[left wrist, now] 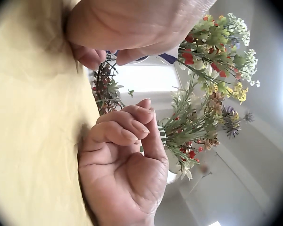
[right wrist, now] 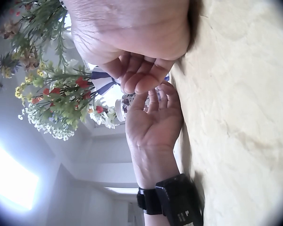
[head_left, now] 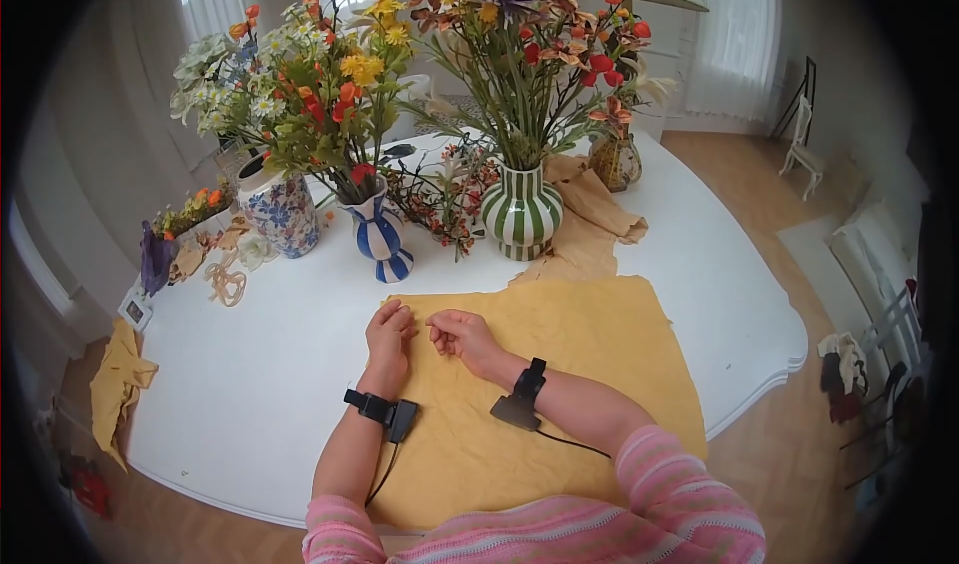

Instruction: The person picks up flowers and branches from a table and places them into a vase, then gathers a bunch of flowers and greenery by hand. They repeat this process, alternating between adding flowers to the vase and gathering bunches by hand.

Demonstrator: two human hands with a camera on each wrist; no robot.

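Note:
Both hands rest on a yellow crinkled sheet (head_left: pixel 559 364) spread over the white table. My left hand (head_left: pixel 389 339) lies on its edge near the sheet's far left part, its fingers loosely curled around nothing. Close to its right, my right hand (head_left: pixel 465 342) also lies on its side with relaxed, bent fingers and no object in them. A small gap separates the two in the head view. Beyond the hands stand a blue-and-white striped vase (head_left: pixel 381 236) with flowers and a green-and-white striped vase (head_left: pixel 521 214) with a tall bouquet.
A floral-patterned vase (head_left: pixel 282 214) stands at the back left, near a coil of beige ribbon (head_left: pixel 226 280). Brown crumpled paper (head_left: pixel 589 226) lies beside the green-striped vase. Another yellow piece (head_left: pixel 118 389) hangs over the left table edge, below a small white device (head_left: pixel 134 309).

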